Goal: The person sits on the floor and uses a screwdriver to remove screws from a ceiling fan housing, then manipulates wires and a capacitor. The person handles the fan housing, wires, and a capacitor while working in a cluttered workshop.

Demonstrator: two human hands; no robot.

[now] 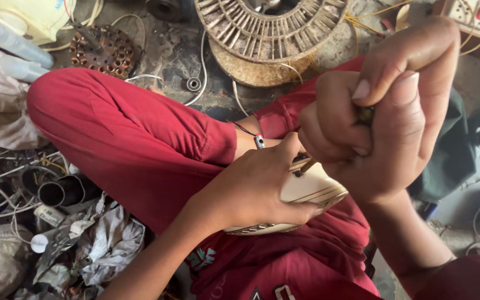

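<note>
Left hand (251,189) grasps cream casing (306,191) on lap; right hand (384,111), at 1 o'clock, clenched on small tool (365,114).

Two bare hands were present: left hand (251,186), right hand (387,111). One cream ribbed plastic casing (306,191) lay under the left fingers. One round slotted metal core (268,33) lay beyond the fingertips.

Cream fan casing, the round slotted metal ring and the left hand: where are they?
cream fan casing (312,189): head view, its smooth top.
round slotted metal ring (268,25): head view, its ribbed rim.
left hand (251,186): head view, its back.
</note>
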